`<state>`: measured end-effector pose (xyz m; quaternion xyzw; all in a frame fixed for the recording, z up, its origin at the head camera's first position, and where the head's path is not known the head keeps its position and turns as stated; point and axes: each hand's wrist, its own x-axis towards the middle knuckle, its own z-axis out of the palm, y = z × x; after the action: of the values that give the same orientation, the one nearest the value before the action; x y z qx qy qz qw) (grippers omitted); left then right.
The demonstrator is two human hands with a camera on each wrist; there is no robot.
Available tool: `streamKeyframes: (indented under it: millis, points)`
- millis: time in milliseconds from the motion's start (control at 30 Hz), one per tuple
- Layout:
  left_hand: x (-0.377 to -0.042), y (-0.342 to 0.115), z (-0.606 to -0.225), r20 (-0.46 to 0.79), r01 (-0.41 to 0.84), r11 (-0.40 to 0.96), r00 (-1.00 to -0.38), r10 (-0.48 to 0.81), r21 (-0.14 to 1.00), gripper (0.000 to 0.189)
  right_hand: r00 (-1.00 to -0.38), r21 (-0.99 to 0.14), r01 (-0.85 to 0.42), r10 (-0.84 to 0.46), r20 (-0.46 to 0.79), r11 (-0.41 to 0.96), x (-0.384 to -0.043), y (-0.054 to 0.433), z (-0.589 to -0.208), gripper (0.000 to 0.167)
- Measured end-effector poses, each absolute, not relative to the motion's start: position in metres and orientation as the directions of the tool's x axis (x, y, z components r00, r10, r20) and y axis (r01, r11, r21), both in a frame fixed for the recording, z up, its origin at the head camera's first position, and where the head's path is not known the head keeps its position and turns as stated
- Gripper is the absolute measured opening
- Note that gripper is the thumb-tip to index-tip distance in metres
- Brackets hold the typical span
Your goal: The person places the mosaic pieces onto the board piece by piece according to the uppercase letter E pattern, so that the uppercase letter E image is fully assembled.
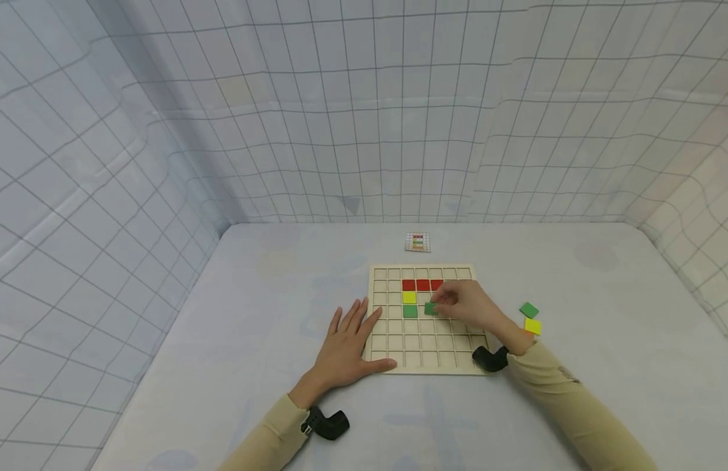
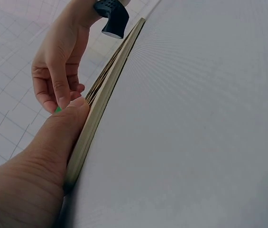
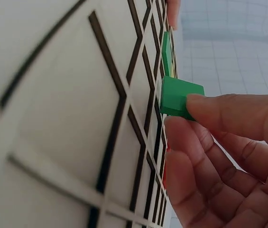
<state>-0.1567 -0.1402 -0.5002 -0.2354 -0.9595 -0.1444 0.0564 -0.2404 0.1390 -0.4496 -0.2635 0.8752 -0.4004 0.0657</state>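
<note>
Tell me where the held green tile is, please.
In the head view, the right hand holds the green tile at the board, just right of another green tile.

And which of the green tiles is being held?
The green tile pinched by the right hand; another green one lies on the board, a third on the table.

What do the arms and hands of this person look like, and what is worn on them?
The left sleeve and right sleeve are beige, ending near the wrists. A black, curved device sits at the left wrist and right wrist. No gloves are visible.
</note>
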Motion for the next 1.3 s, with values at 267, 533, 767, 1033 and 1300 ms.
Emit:
streamKeyframes:
  millis: [267, 533, 767, 1033, 1300]
  points:
    - [-0.156, -0.14, -0.499, 0.17, 0.461, 0.85, -0.887, 0.43, 0.255, 0.098, -0.86, -0.669, -0.426, -0.502, 0.091, 0.609, -0.242, 0.128, -0.449, 0.007]
    - [-0.156, -0.14, -0.499, 0.176, 0.462, 0.85, -0.886, 0.429, 0.253, 0.098, -0.868, -0.638, -0.407, -0.494, 0.048, 0.654, -0.242, 0.125, -0.449, 0.004]
    - [-0.156, -0.14, -0.499, 0.17, 0.461, 0.851, -0.887, 0.43, 0.25, 0.098, -0.871, -0.605, -0.421, -0.486, 0.063, 0.676, -0.238, 0.125, -0.448, 0.004]
    - [-0.156, -0.139, -0.499, 0.169, 0.458, 0.854, -0.888, 0.427, 0.249, 0.098, -0.881, -0.586, -0.412, -0.468, 0.063, 0.698, -0.237, 0.124, -0.449, 0.005]
    - [-0.155, -0.139, -0.498, 0.174, 0.462, 0.851, -0.886, 0.43, 0.251, 0.098, -0.882, -0.597, -0.388, -0.472, 0.018, 0.702, -0.235, 0.126, -0.449, 0.01]
